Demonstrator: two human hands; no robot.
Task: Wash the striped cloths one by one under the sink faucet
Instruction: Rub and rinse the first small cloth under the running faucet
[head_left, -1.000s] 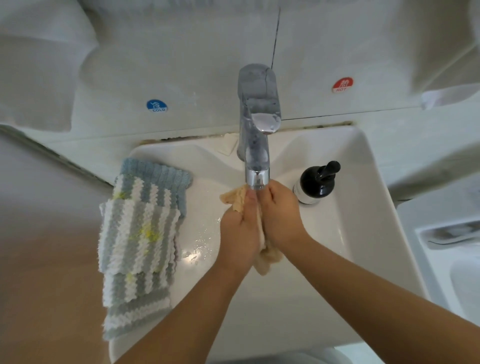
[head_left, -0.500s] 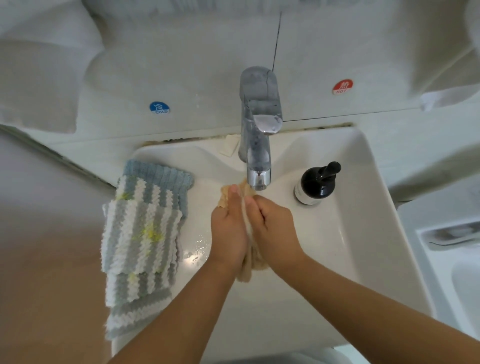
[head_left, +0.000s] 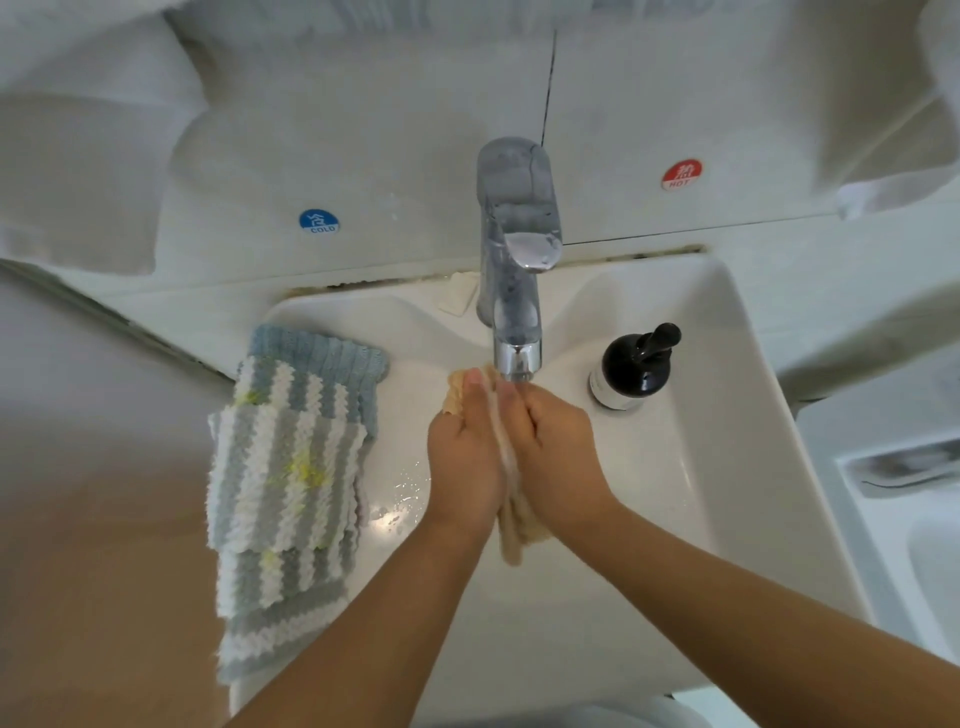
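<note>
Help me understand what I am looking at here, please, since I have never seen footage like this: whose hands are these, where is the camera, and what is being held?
There is no machine here. A person wears a wide-angle camera on the head, so the single view looks forward and down at that person's own arms over a white sink.

The left hand and the right hand are pressed together with a beige cloth between them, right below the spout of the chrome faucet. One end of the cloth pokes out above the fingers, the other hangs below the wrists.

On the sink's left rim lies a pile of blue, grey and white striped cloths, some with yellow marks. A black pump bottle stands right of the faucet. On the wall behind are a blue COLD sticker and a red HOT sticker.
</note>
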